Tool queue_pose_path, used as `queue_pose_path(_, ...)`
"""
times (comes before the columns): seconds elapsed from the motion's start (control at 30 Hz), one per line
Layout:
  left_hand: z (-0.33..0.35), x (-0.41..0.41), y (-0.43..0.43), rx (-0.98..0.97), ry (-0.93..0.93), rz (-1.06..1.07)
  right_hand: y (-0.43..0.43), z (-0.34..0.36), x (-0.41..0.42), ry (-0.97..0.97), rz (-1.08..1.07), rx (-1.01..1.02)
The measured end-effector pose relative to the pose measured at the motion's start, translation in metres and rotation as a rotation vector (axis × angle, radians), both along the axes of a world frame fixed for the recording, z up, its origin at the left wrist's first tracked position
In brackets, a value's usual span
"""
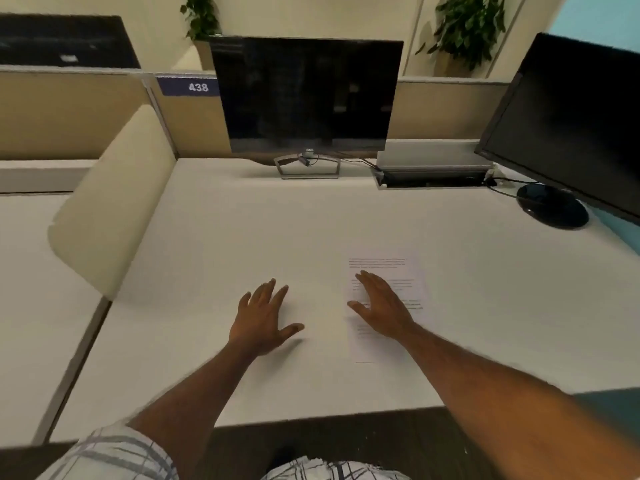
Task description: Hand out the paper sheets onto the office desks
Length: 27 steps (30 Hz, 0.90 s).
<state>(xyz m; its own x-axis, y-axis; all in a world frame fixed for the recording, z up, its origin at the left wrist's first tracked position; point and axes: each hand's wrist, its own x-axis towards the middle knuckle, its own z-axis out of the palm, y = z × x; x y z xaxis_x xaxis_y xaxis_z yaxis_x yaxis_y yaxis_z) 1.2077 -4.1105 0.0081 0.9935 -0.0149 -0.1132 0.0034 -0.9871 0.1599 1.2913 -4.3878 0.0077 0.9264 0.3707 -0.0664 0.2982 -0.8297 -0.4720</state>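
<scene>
A white paper sheet (408, 271) with printed lines of text lies flat on the white office desk (242, 237), right of the middle. My right hand (381, 306) rests over the sheet with fingers spread, palm down, holding nothing. My left hand (263, 317) hovers or rests on the bare desk to the left of the sheet, fingers apart, also holding nothing. The lower part of the sheet is partly hidden by my right forearm.
A dark monitor (304, 95) stands at the back of the desk, a second monitor (568, 129) at the right. A cable box (433, 168) sits between them. A cream divider panel (110, 202) separates the neighbouring desk (31, 271) on the left. A label reading 438 (198, 86) is on the partition.
</scene>
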Motion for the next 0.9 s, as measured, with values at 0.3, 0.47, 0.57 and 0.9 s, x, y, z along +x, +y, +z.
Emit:
queue_pose_path(0.3, 0.03, -0.158, 0.098, 0.172, -0.117, 0.581, 0.147, 0.011, -0.005, -0.093, 0.536, 0.053)
queue_pose_path(0.47, 0.046, -0.26, 0.115, 0.239, -0.092, 0.857, 0.233, 0.02, -0.059, -0.142, 0.803, 0.086)
queue_pose_path(0.57, 0.049, -0.319, 0.114, 0.251, -0.105, 0.983, 0.279, 0.025, -0.099, -0.157, 0.939, 0.088)
queue_pose_path(0.9, 0.027, -0.458, 0.155, 0.241, -0.093, 1.32, 0.416, 0.025, -0.222, -0.172, 1.287, 0.07)
